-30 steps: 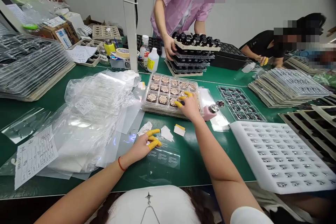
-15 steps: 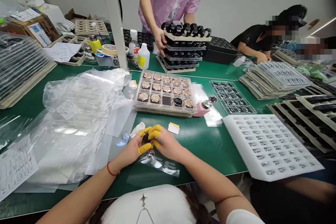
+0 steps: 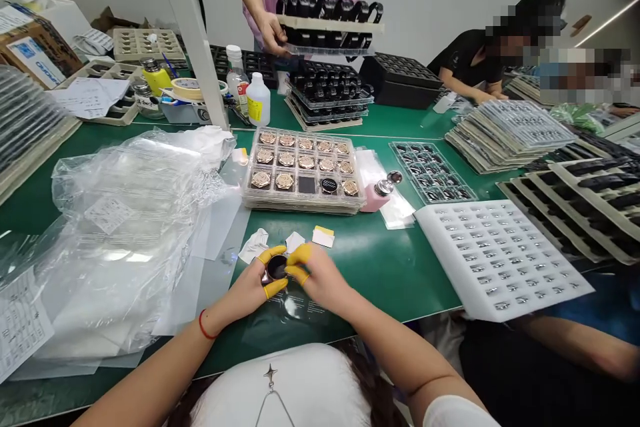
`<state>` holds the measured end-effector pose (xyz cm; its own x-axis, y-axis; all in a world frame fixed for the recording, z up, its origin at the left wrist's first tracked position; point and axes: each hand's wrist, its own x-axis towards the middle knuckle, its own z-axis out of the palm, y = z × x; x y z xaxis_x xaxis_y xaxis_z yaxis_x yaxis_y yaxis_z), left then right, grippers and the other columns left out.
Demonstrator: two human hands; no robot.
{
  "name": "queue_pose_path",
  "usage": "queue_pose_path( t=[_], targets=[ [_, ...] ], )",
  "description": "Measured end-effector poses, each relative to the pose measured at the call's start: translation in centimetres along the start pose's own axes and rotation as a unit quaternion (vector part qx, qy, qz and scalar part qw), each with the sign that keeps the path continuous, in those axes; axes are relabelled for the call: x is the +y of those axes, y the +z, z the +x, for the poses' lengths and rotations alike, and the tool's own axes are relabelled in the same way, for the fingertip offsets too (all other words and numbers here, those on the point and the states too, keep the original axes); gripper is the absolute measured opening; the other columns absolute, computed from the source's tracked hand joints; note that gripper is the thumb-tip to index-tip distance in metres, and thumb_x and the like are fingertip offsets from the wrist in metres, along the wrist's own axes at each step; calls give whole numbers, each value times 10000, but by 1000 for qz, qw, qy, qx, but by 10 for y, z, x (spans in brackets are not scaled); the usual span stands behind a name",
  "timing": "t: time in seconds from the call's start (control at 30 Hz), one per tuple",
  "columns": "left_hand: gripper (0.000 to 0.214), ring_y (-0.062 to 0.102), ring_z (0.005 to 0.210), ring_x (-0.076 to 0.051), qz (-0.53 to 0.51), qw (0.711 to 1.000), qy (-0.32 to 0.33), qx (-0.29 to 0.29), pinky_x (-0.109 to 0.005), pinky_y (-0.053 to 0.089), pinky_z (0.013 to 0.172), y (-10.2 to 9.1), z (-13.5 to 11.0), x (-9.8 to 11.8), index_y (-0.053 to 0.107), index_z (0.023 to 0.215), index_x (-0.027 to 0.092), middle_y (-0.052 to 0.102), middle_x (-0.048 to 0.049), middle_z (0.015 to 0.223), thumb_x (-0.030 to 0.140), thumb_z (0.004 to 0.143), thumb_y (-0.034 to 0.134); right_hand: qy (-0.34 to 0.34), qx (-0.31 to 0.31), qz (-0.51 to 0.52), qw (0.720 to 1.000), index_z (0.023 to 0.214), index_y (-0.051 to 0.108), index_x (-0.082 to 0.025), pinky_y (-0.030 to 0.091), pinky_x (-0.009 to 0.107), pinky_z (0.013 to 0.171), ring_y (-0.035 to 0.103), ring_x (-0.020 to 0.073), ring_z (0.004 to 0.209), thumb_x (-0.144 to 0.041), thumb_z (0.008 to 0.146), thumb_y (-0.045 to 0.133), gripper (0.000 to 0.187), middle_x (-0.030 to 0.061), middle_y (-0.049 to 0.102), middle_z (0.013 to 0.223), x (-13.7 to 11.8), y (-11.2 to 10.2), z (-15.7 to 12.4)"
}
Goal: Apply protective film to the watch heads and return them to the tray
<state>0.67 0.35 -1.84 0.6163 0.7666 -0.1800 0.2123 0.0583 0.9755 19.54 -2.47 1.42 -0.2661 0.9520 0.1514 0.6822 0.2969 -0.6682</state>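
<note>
My left hand [image 3: 255,283], with yellow finger cots, is closed around a dark round watch case [image 3: 277,268] with a shiny rim, low over the table. My right hand [image 3: 315,273], also in yellow finger cots, has its fingertips pinched at the case's right edge; what lies between them is hidden. Under the hands is a clear plastic film [image 3: 295,307] with small print. A crumpled white cloth [image 3: 254,245] and a white-and-yellow pad [image 3: 323,236] lie just beyond. Further back, a clear tray [image 3: 250,200] carries rose-gold watch heads [image 3: 285,181].
Plastic bags [image 3: 135,233] cover the left side of the table. A pink bottle [image 3: 376,195] stands right of the watch tray. White foam [image 3: 450,280] with slotted metal pieces sits at right. Across the table, a co-worker's hand [image 3: 273,33] holds a tray of black watches [image 3: 327,10].
My right hand has drawn slightly away from my left, uncovering the dark round case. The co-worker across has lifted upper trays off the stack. The whole view has shifted a little.
</note>
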Motion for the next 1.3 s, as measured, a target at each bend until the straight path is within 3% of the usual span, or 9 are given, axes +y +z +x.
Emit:
queue_pose_path(
  t=[0.1,0.17,0.33,0.43,0.53,0.73,0.9,1.13,1.3],
  targets=[
    [556,553,914,-182,-13,1000,-20,0,-329,482,837,-2,-2,2,389,1286,252,545,-43,1081,270,777,612,157,1,-79,984,889,587,-191,407,298,685,529,170,740,-161,805,536,102,36,610,793,25,-16,-10],
    [561,554,832,-157,-36,999,-27,-16,-305,490,781,-2,-3,4,382,1281,253,546,-25,999,258,771,615,191,-15,-166,967,906,612,-178,402,323,689,534,199,760,-128,786,530,154,71,618,811,39,-20,-11],
    [467,535,764,-128,-43,999,-8,0,-255,477,701,0,-3,9,442,1173,235,532,-10,942,239,750,640,61,24,-198,978,1026,618,-188,402,371,785,518,245,926,-231,835,527,216,113,612,1013,45,5,9],
    [412,550,756,-124,-44,999,-6,19,-241,460,687,-2,-1,10,452,1116,222,555,-2,908,261,755,647,46,10,-203,978,951,637,-190,386,361,739,526,234,854,-230,829,533,166,95,627,903,41,18,26],
    [460,565,726,-128,-35,998,-7,42,-247,456,671,-6,0,9,456,1142,212,583,-12,910,299,743,669,32,20,-165,986,858,644,-202,368,356,733,523,210,812,-201,842,510,135,65,633,829,29,15,30],
    [453,566,822,-152,-14,998,42,45,-269,478,739,-6,0,7,488,1146,193,574,-37,994,221,726,655,-178,12,-67,982,887,658,-264,358,381,829,476,197,877,-228,866,505,158,35,632,896,-5,22,17],
    [460,580,765,-130,-95,994,18,50,-251,496,694,-5,1,7,463,1153,192,573,-27,939,247,742,660,-137,89,-66,984,887,668,-279,363,394,821,462,201,856,-228,868,488,189,42,605,843,8,31,22],
    [454,587,803,-145,-42,996,38,69,-275,502,750,-8,1,7,497,1141,189,591,-38,981,173,714,648,-198,69,-75,975,912,667,-286,361,401,857,456,198,853,-199,867,482,210,39,620,838,3,36,13],
    [436,601,771,-147,-76,995,32,58,-283,509,721,-5,1,6,482,1154,196,612,-32,945,245,753,643,-139,91,-97,981,924,658,-262,365,405,836,478,211,871,-240,883,454,210,55,626,863,6,39,26]
  ],
)
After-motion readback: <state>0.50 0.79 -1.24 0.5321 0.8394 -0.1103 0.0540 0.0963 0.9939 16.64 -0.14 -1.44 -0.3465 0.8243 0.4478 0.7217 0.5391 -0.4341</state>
